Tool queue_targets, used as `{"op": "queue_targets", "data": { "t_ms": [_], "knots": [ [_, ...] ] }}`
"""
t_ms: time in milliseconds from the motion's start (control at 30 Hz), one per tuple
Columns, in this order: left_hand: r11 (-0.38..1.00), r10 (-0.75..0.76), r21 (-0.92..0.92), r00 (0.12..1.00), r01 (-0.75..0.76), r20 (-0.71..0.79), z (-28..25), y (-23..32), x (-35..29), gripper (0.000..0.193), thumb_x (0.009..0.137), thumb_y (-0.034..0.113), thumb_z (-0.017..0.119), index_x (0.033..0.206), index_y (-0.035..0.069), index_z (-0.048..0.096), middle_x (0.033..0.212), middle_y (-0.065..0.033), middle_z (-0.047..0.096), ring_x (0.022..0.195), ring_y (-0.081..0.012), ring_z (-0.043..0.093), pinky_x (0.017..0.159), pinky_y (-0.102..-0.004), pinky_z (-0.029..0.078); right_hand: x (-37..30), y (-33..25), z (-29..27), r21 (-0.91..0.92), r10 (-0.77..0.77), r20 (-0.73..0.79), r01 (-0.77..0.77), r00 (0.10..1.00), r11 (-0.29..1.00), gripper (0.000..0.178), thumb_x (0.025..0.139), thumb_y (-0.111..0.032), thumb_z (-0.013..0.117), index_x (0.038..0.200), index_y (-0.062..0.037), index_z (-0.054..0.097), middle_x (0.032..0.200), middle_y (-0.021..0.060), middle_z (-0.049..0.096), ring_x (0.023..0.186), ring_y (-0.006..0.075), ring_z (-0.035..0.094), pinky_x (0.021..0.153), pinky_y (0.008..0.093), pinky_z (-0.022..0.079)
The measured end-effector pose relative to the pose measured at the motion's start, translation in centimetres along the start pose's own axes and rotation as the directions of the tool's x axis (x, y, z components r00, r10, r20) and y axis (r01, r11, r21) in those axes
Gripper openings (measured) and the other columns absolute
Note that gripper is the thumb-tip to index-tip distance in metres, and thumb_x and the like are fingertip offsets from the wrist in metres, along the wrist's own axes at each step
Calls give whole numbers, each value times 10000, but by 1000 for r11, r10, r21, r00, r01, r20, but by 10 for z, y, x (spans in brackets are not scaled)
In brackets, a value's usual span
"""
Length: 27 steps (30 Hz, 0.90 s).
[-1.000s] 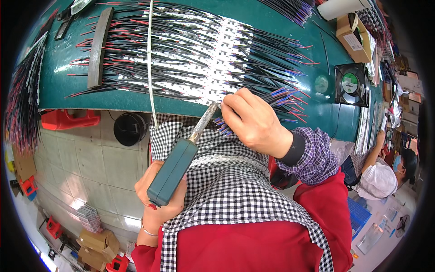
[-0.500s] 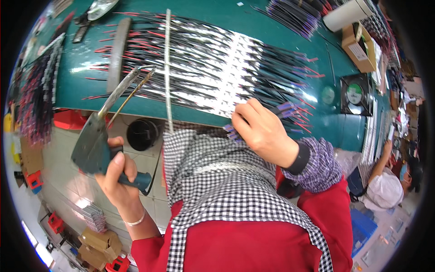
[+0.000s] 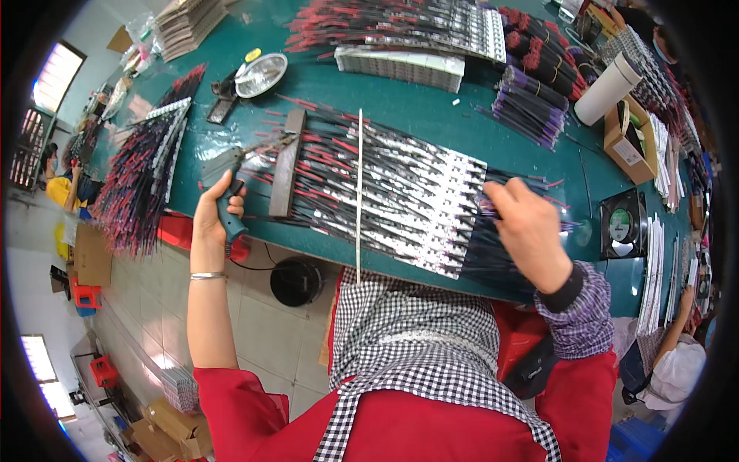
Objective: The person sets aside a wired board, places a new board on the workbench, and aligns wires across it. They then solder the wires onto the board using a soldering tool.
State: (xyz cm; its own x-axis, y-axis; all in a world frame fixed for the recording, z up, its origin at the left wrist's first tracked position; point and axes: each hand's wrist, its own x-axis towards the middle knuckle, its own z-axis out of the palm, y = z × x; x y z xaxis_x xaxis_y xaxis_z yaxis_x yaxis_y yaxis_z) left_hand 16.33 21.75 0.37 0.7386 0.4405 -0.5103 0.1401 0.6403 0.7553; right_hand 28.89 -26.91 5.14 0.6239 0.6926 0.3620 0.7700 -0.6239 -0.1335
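My left hand (image 3: 212,209) is wrapped round the teal handle of a soldering gun (image 3: 231,214), whose tip reaches over the red wire ends near a flat grey bar (image 3: 287,165). The bar lies across a row of black wires (image 3: 327,165) joined to white strips (image 3: 450,212) of small boards. A thin pale rod (image 3: 359,192) also crosses the row. My right hand (image 3: 527,235) is over the right-hand wires, beside the white strips. Its fingers are curled together; whatever is between them is hidden.
Stacked wired strips (image 3: 431,27) and purple-tipped wire bundles (image 3: 531,104) lie at the back. A silver dish (image 3: 262,75) stands back left, near hanging wired strips (image 3: 142,173). To the right are a white cylinder (image 3: 608,88), a cardboard box (image 3: 630,142) and a fan (image 3: 623,223).
My left hand has brought the soldering gun from in front of the table up to the left wire ends. My right hand has left the purple-tipped wires at the front edge. The view has shifted.
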Motion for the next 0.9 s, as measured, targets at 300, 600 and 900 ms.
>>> {"op": "queue_targets", "data": {
  "t_ms": [300, 600, 900],
  "knots": [
    [-160, 714, 973, 700, 165, -1, -9, -12, 25, 498, 942, 421, 694, 1007, -71, 648, 751, -190, 664, 718, -371, 705, 663, -465, 563, -26, 0, 49, 145, 93, 114, -110, 989, 983, 368, 820, -30, 652, 1185, -19, 606, 934, 132, 559, 784, 311, 660, 632, 423, 541],
    [-219, 606, 800, 565, -558, 560, 121, -110, -95, 251, 940, 222, 713, 1056, 11, 644, 734, -129, 672, 605, -276, 668, 564, -376, 511, -15, 17, -37, 495, 221, -71, -158, 973, 854, 402, 759, 127, 671, 1138, -7, 677, 918, 158, 630, 824, 340, 660, 706, 401, 527],
    [-166, 390, 843, 751, -511, 532, 139, -187, -134, 545, 943, 161, 680, 1414, -19, 475, 1172, -271, 652, 921, -416, 688, 753, -430, 566, -10, 10, -34, 257, 114, 84, -132, 990, 957, 482, 769, 82, 651, 1234, -46, 661, 1096, 146, 643, 914, 362, 675, 795, 412, 554]
  ]
}}
